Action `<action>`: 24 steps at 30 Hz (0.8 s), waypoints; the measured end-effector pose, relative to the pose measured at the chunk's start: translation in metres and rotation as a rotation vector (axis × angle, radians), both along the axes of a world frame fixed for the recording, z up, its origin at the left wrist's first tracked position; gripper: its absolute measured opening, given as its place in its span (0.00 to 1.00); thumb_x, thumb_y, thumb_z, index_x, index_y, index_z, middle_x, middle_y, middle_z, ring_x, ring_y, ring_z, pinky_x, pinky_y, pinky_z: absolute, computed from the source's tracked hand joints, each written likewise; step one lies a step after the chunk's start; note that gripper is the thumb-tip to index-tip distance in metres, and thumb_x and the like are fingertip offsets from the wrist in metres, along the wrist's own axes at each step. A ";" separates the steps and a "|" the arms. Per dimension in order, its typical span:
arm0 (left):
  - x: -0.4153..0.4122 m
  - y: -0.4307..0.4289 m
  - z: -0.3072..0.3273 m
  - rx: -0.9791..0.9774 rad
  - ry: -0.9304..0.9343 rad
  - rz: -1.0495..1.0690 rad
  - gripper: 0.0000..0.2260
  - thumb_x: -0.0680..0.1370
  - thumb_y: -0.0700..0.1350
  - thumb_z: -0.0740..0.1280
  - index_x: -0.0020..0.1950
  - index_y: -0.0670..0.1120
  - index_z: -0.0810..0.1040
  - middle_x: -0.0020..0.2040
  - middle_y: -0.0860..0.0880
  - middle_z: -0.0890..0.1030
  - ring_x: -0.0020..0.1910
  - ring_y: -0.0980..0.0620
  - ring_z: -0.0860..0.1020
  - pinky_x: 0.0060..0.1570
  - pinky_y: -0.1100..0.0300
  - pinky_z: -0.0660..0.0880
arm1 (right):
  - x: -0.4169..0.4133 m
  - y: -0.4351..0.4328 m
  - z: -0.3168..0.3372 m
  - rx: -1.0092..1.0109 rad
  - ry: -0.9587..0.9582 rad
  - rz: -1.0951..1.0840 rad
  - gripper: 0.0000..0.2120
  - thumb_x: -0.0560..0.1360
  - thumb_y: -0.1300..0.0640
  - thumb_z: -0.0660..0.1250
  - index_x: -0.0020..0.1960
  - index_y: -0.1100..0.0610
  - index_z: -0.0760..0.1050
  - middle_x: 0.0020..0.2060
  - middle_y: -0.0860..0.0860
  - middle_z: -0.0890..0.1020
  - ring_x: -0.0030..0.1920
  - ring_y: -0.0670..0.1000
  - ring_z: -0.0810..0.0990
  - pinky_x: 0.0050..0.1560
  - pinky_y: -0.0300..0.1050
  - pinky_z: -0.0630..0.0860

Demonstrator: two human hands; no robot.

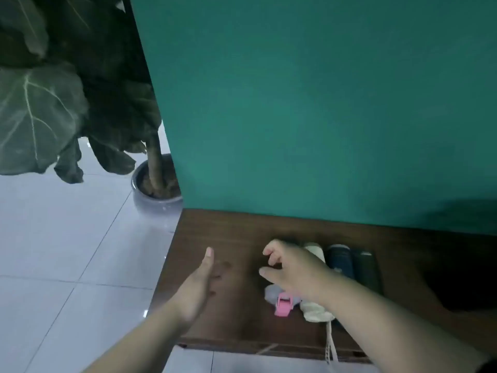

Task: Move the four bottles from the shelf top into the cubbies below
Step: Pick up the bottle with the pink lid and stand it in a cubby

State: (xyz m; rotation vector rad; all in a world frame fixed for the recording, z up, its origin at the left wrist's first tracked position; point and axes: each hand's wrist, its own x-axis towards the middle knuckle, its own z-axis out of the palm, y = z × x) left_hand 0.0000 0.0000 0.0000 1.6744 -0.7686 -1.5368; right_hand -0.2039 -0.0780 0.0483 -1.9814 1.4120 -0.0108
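both forearms reach in from the 6 o'clock edge, and the right hand [289, 267] is the one that matters. it hovers low over the shelf top [231, 238] with fingers curled and thumb apart from them, a loose half-open claw holding nothing that i can see. the left hand [197, 284] is at its 9 o'clock, flat and wide open, palm turned inward, over bare wood and well apart from any bottle.

directly under the right hand, partly hidden by the wrist, lies the clear bottle [271, 292] with a pink flip cap [283, 305]; the cap points toward 6 o'clock, so its long axis runs 12 to 6. just beside it at 3 o'clock lies the cream bottle [313, 250], same axis, with a cord [330, 345] trailing off the front edge. further toward 3 o'clock come the dark blue bottle [340, 261] and then the dark green bottle [365, 270], lying parallel and close together, seemingly touching.

all four bottles are on the shelf top; the cubbies sit below the front edge and are hardly in view. the right hand is plainly nearer to every bottle, and the clear one is likeliest its first pick: a grasp closing across the body, from 9 to 3 o'clock, would suit that axis.
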 end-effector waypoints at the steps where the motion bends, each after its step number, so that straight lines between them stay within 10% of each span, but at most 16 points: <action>1: -0.004 0.005 -0.021 -0.020 0.011 0.032 0.34 0.79 0.67 0.46 0.67 0.47 0.79 0.65 0.49 0.80 0.63 0.52 0.77 0.63 0.54 0.70 | -0.003 0.006 -0.021 -0.020 0.039 0.041 0.23 0.75 0.41 0.67 0.68 0.46 0.71 0.64 0.45 0.78 0.63 0.46 0.77 0.64 0.47 0.76; 6: -0.016 0.018 -0.115 -0.084 0.090 0.127 0.33 0.81 0.63 0.46 0.72 0.41 0.73 0.69 0.44 0.77 0.65 0.47 0.75 0.67 0.51 0.69 | -0.016 0.029 -0.106 -0.305 0.226 0.073 0.35 0.77 0.43 0.66 0.79 0.51 0.57 0.79 0.49 0.59 0.80 0.53 0.55 0.79 0.51 0.59; 18: -0.044 0.109 -0.194 -0.453 0.152 0.276 0.27 0.79 0.62 0.52 0.53 0.43 0.81 0.62 0.49 0.83 0.62 0.50 0.80 0.64 0.45 0.75 | 0.003 0.050 -0.199 -0.667 0.464 -0.070 0.34 0.74 0.45 0.72 0.74 0.52 0.63 0.76 0.56 0.64 0.75 0.62 0.63 0.63 0.57 0.76; 24: -0.028 0.176 -0.230 -0.316 0.254 0.420 0.25 0.83 0.59 0.53 0.51 0.43 0.83 0.52 0.46 0.88 0.56 0.45 0.84 0.62 0.46 0.76 | 0.013 0.095 -0.190 -0.658 0.408 0.003 0.35 0.73 0.54 0.71 0.77 0.49 0.61 0.76 0.54 0.64 0.74 0.61 0.63 0.65 0.56 0.75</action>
